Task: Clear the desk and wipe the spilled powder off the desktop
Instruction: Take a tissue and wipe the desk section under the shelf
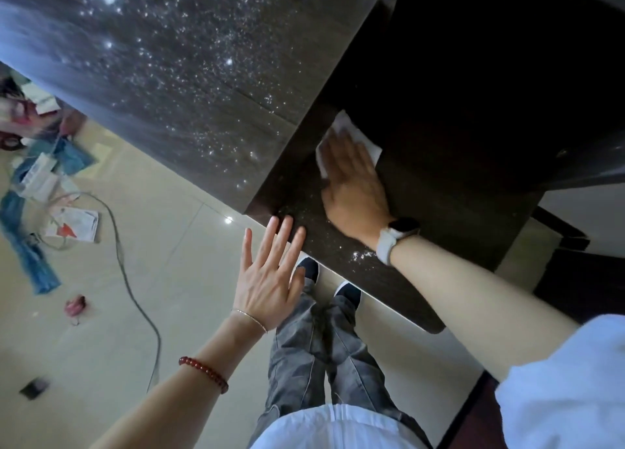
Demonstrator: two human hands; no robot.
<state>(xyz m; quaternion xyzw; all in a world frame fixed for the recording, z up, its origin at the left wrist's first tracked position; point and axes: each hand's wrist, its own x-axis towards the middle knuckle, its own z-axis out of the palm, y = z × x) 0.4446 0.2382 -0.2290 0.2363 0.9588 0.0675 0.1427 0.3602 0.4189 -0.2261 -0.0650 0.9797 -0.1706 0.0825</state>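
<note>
On desktop (203,110): two hands, one tissue (351,134)

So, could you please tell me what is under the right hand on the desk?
A white tissue lies flat under the right hand, its edges showing beyond the fingers. Whether powder lies beneath it on the desk is hidden.

Right hand (355,181) presses a white tissue (345,123) flat on the powder-speckled desk (189,86); left hand (270,276) open at its near edge.
</note>
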